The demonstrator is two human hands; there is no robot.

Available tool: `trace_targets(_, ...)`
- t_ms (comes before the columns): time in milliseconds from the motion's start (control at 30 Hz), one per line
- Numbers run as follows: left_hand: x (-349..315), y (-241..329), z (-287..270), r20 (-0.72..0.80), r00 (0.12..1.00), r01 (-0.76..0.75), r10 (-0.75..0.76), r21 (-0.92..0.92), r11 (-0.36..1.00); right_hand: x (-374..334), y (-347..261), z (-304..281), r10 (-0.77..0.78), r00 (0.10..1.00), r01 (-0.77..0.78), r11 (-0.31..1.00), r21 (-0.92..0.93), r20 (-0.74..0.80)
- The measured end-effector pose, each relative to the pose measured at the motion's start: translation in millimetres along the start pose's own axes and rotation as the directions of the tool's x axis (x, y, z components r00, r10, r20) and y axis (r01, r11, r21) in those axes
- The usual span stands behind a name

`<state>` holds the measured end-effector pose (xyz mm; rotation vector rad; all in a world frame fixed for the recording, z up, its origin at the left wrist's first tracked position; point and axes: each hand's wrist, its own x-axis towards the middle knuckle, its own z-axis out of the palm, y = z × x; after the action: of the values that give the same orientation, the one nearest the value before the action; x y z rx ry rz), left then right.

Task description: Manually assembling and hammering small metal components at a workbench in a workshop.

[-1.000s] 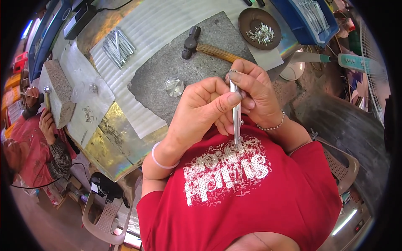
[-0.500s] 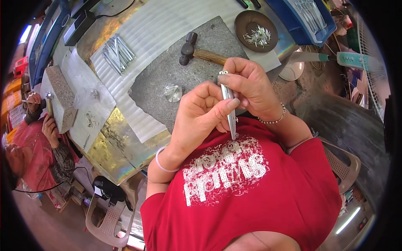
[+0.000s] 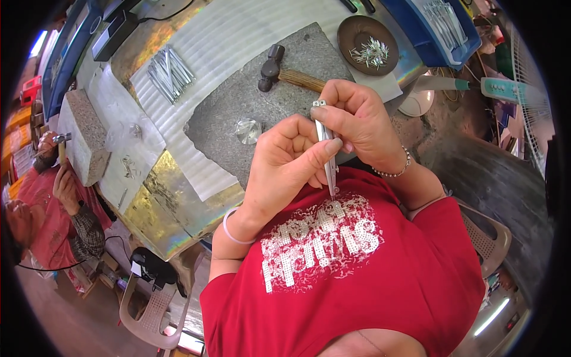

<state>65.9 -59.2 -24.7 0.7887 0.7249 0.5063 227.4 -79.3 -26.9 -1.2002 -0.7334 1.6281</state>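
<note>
Above the near edge of a grey stone slab, both hands hold a narrow, tapering silver metal piece with small holes at its upper end. My right hand pinches that upper end between thumb and forefinger. Lower down, my left hand grips the shaft, its thumb lying across the front. The curled fingers hide part of the piece, whose lower tip points toward my red shirt. On the slab lie a ball-peen hammer, its wooden handle partly behind my right hand, and a round shiny metal disc.
A brown dish of small silver pins stands at the far right, beside a blue bin of metal strips. More metal strips lie on white foam sheeting. At left, another person works with a hammer at a stone block.
My grip on the metal piece looks the same. The table scene has shifted slightly rightward in view. At left, the other person's hammer and hands have changed position.
</note>
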Motion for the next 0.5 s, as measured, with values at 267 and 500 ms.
trace_targets(267,4.2,-3.4,-4.8,0.049,0.998,0.039,-0.034,-0.107,0.993,1.5,1.7,1.5,0.075,0.997,-0.075,0.993,0.087,-0.005)
trace_targets(500,6.1,-6.7,-6.0,0.068,0.997,0.039,-0.027,-0.181,0.983,3.0,3.7,2.1,0.081,0.997,-0.080,0.990,0.115,-0.012)
